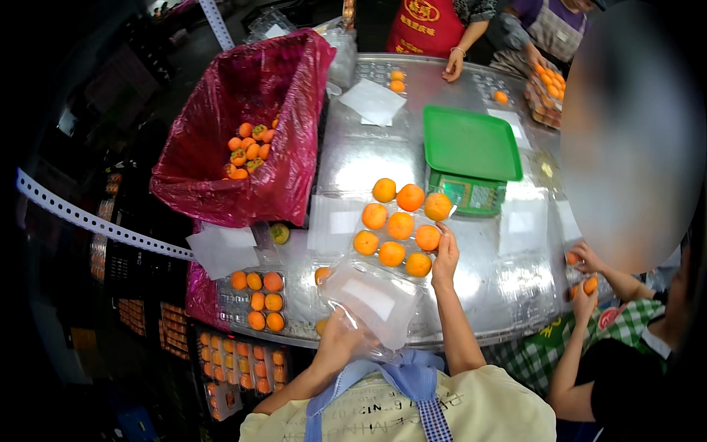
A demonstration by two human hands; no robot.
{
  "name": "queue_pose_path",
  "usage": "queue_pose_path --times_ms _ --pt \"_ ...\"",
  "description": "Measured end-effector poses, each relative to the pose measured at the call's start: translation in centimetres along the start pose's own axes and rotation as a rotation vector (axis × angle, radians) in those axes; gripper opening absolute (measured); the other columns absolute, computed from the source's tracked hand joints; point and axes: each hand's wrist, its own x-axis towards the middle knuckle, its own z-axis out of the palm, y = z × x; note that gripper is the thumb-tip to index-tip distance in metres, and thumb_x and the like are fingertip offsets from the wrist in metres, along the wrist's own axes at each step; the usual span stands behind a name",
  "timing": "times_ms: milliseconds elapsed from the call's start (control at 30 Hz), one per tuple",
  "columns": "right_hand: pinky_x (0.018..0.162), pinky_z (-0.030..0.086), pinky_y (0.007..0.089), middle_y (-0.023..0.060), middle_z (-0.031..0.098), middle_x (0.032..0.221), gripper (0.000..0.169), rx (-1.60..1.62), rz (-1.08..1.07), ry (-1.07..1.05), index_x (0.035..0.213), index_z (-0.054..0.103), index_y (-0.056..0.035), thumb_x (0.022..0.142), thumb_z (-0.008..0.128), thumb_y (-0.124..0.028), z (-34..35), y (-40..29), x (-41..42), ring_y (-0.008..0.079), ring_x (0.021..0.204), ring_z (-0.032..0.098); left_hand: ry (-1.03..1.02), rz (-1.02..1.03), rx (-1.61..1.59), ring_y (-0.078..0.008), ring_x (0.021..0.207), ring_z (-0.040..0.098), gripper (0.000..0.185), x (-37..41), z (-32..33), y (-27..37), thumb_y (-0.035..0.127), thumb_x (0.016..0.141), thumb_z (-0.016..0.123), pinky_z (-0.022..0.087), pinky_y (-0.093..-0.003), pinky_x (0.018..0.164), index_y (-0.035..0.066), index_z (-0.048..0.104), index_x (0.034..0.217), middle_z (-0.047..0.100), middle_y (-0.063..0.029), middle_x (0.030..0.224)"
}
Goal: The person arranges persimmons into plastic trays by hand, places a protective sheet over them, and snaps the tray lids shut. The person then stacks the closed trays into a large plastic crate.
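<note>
A clear plastic clamshell tray (pixel 407 270) is tilted up above the table in front of me, with several orange persimmons (pixel 400 225) set in rows in its cups. My right hand (pixel 446 258) grips the tray's right edge, fingers beside the persimmons there. The hinged lid (pixel 369 293) hangs folded back toward my body, with a white paper sheet or label on it. My left hand (pixel 343 336) holds the lid's near left part; its fingers show partly through the plastic. Loose persimmons (pixel 322 274) peek out left of the lid, partly hidden.
A crate lined with a magenta plastic bag (pixel 237 196) holds persimmons at the left. Below it lies a partly filled tray (pixel 235 306). A green scale (pixel 472 143) stands beyond my tray on the metal table (pixel 364 157). Co-workers' hands (pixel 454 65) are at the far and right edges.
</note>
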Motion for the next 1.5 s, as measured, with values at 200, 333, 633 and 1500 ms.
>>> queue_pose_path --times_ms 200,333,633,1500 --pt "0.063 0.047 0.0248 0.0075 0.055 0.106 0.039 0.03 -0.038 0.382 0.122 0.047 -0.0001 0.1 0.034 -0.03 -8.1 0.8 -6.0 0.0122 0.077 0.056 -0.254 -0.084 0.241 -0.0211 0.099 0.057 0.055 1.5 0.7 -1.1 -0.003 0.081 0.05 0.053 -0.0319 0.071 0.003 0.031 0.132 0.052 -0.0116 0.117" --pt "0.065 0.045 0.0243 0.007 0.054 0.105 0.039 0.031 -0.056 0.581 0.121 0.047 0.0 0.1 0.034 -0.03 -11.7 2.4 -9.4 0.0123 0.08 0.054 -0.324 -0.146 0.33 -0.0221 0.099 0.058 0.052 3.0 1.3 -1.2 -0.005 0.08 0.048 0.053 -0.0301 0.066 0.002 0.034 0.13 0.054 -0.0129 0.115" --pt "0.062 0.05 0.025 0.0101 0.056 0.104 0.034 0.035 0.191 0.599 0.121 0.045 -0.0012 0.098 0.038 -0.026 -13.4 3.8 -15.8 0.0153 0.078 0.06 -0.366 -0.237 0.626 -0.0243 0.085 0.063 0.05 6.6 -0.2 0.4 -0.005 0.078 0.043 0.054 -0.0303 0.062 -0.001 0.034 0.127 0.054 -0.0196 0.117" --pt "0.072 0.049 0.0389 0.0193 0.064 0.089 0.027 -1.034 0.177 0.123 0.104 0.057 0.0058 0.091 0.048 -0.016 -21.0 1.6 -9.0 0.0327 0.079 0.062 -0.323 0.226 1.291 -0.0216 0.073 0.063 0.049 10.3 5.4 4.9 -0.003 0.075 0.047 0.053 -0.0318 0.061 0.0 0.044 0.124 0.058 -0.0201 0.103"
